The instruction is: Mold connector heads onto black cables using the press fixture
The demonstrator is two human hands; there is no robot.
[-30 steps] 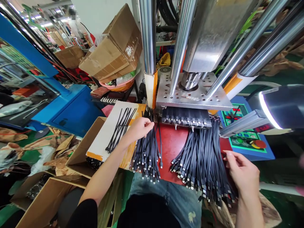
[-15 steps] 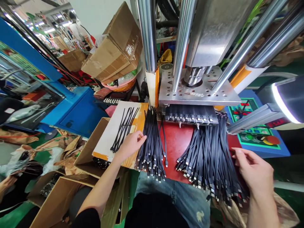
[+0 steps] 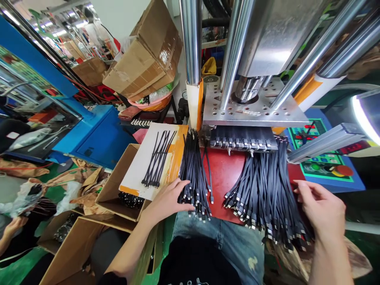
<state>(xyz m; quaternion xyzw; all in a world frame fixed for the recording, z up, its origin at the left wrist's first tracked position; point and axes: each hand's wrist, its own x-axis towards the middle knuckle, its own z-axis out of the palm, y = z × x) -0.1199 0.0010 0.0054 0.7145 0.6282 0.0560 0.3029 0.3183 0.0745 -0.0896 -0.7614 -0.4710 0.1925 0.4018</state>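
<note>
My left hand [image 3: 170,199] is open at the near end of the smaller bundle of black flat cables [image 3: 194,170], its thumb and fingers apart around the plug ends. Loosely curled, my right hand [image 3: 322,206] hovers beside the larger bundle of black cables [image 3: 267,190], with nothing visible in its fingers. Both bundles lie on the red table [image 3: 227,166], their metal plugs toward me. Left of the smaller bundle, several black cables tied together [image 3: 160,160] rest on a white and orange board [image 3: 138,158]. A row of plugs sits in the black mould [image 3: 243,138] under the press.
The steel press plate [image 3: 255,116] and its columns stand above the mould. A control panel [image 3: 326,170] and a lit lamp [image 3: 366,118] are at right. Open cardboard boxes [image 3: 74,245] stand at lower left. Another person's hand [image 3: 14,225] is at the far left.
My left hand has moved right and down from the board to the smaller cable bundle, its fingers spreading. My right hand stays near the larger bundle. The view has shifted slightly.
</note>
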